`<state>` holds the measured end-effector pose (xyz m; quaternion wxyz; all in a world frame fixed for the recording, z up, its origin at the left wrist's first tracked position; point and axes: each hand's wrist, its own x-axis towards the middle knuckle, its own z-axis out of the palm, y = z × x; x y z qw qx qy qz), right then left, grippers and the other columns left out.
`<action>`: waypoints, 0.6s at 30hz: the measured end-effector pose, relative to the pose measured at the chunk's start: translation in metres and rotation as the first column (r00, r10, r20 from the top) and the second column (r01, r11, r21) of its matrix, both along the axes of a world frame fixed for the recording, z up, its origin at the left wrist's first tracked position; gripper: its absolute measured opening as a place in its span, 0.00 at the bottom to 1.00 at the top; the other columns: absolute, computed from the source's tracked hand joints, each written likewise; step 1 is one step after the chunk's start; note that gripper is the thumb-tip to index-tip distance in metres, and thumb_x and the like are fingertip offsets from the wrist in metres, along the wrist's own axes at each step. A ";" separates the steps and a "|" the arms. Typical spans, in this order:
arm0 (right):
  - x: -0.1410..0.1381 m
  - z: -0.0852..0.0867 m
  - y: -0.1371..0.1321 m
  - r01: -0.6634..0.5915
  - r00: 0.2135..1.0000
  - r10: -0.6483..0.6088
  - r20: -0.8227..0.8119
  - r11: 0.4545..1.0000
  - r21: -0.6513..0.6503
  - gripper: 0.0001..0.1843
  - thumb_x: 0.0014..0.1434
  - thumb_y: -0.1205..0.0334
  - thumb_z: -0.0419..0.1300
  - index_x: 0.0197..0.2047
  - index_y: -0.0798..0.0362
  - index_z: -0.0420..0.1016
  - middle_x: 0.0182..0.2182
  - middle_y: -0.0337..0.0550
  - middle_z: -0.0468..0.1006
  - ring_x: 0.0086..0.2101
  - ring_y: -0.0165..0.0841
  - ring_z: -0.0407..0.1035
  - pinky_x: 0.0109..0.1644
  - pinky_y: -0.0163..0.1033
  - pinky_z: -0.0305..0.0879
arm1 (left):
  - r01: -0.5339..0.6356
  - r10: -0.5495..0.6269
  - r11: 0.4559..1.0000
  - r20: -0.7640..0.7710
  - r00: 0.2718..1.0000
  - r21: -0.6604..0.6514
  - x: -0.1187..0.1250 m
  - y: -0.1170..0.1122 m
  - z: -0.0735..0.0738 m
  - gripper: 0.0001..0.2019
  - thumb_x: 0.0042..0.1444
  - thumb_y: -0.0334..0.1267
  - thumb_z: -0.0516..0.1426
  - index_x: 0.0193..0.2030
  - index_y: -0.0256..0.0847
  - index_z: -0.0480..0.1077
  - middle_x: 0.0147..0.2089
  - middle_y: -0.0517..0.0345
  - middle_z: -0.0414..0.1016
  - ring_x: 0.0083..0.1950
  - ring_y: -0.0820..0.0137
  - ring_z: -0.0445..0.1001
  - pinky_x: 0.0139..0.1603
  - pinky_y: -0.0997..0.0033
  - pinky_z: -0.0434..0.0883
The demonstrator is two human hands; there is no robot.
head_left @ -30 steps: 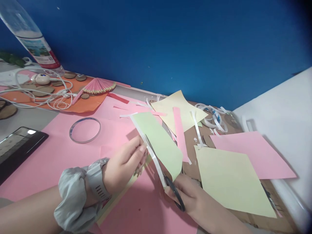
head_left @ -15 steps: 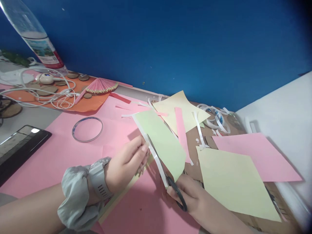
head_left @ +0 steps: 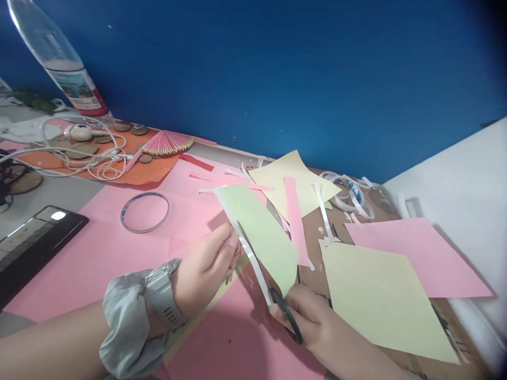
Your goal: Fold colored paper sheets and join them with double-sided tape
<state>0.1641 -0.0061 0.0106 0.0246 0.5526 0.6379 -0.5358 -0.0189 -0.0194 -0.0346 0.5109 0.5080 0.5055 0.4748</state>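
My left hand (head_left: 212, 258) pinches the white-edged side of a light green paper sheet (head_left: 259, 227), holding it up above pink paper. In my right hand (head_left: 303, 314) is a pair of black-handled scissors (head_left: 287, 314), my fingers around the handles. The scissor blades lie along the green sheet, between it and its white border strip (head_left: 255, 266). The strip's near end hangs loose close to the scissor pivot, while its far end still joins the sheet beside my left fingers.
Pink paper (head_left: 95, 253) covers the desk. Around lie a tape ring (head_left: 144, 212), a black phone (head_left: 35, 248), a pink folded fan (head_left: 166, 143), cables (head_left: 105, 163), a plastic bottle (head_left: 75, 87), pale yellow sheets (head_left: 384, 295), a pink sheet (head_left: 420, 253) and tape rolls (head_left: 348, 192).
The scissor blades have advanced a little along the white border, and a blade now shows over the green sheet. The view has shifted slightly; both hands keep their hold.
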 end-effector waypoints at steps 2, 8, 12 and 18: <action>0.000 0.000 0.000 -0.007 1.000 0.007 0.004 1.000 0.011 0.21 0.57 0.44 0.51 0.23 0.53 0.61 0.23 0.36 0.64 0.27 0.30 0.60 0.31 0.34 0.55 | -0.018 0.019 1.000 0.017 1.000 -0.009 0.001 0.000 0.000 0.17 0.66 0.43 0.41 0.26 0.41 0.55 0.22 0.66 0.57 0.21 0.77 0.56 0.24 0.73 0.56; -0.001 0.001 0.000 -0.010 1.000 0.010 -0.020 1.000 0.016 0.20 0.57 0.47 0.51 0.22 0.53 0.61 0.23 0.36 0.65 0.27 0.30 0.60 0.31 0.34 0.54 | -0.029 0.030 0.999 0.041 0.999 -0.015 0.002 0.000 0.000 0.17 0.66 0.44 0.42 0.27 0.41 0.55 0.22 0.66 0.56 0.22 0.77 0.54 0.24 0.73 0.56; -0.001 0.001 0.000 -0.014 1.000 0.014 -0.011 1.000 0.007 0.21 0.57 0.45 0.50 0.22 0.53 0.60 0.24 0.36 0.65 0.27 0.31 0.60 0.31 0.35 0.54 | -0.003 0.004 1.000 0.057 0.998 -0.022 0.001 0.000 0.000 0.16 0.66 0.44 0.41 0.28 0.41 0.55 0.23 0.66 0.56 0.22 0.77 0.54 0.24 0.73 0.56; 0.000 0.000 0.001 -0.027 1.000 0.028 -0.015 0.999 0.027 0.20 0.57 0.46 0.50 0.22 0.53 0.61 0.24 0.37 0.67 0.27 0.31 0.61 0.32 0.35 0.56 | -0.016 0.020 0.999 0.076 0.997 -0.045 0.002 -0.001 0.001 0.16 0.65 0.45 0.42 0.29 0.41 0.57 0.22 0.66 0.56 0.21 0.77 0.54 0.24 0.74 0.57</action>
